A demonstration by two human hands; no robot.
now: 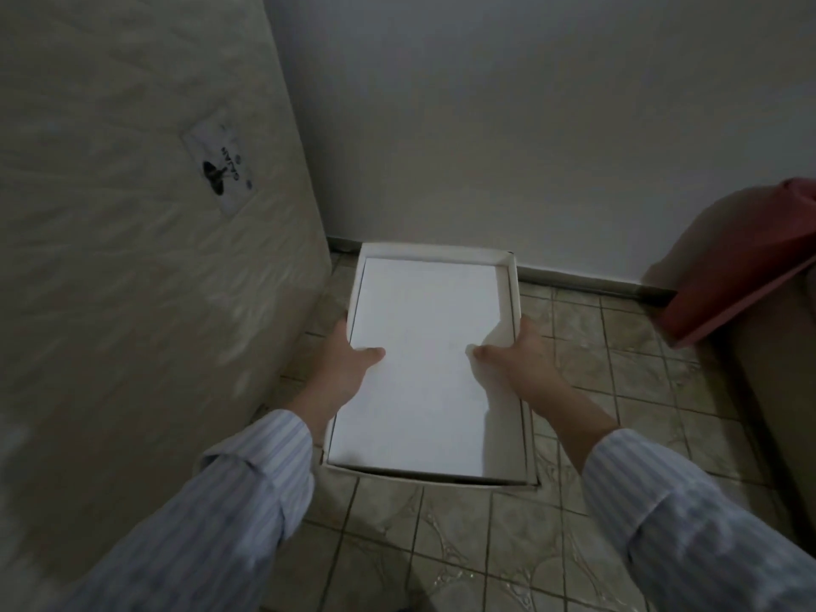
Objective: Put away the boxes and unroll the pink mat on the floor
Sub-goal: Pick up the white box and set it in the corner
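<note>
1. Where the view looks down into a dim corner, a pale quilted mattress (132,258) stands upright along the left, with a small printed label (219,167) on its face.
2. The white wall (530,125) fills the background, with a dark skirting strip at its foot.
3. The tiled floor (596,368) runs from the wall toward the camera.
4. A white box (424,368), lying flat with a raised rim around it, sits in the corner between the mattress and the wall; whether it rests on the tiles or is held just above them cannot be told.
5. The pink mat (742,267), still rolled, lies at the right edge, well apart from the box, atop something brown.
6. Both striped sleeves (247,501) reach in from below.
7. The left hand (349,364) grips the box's left edge, thumb on top.
8. The right hand (516,355) grips the right edge likewise.
</note>
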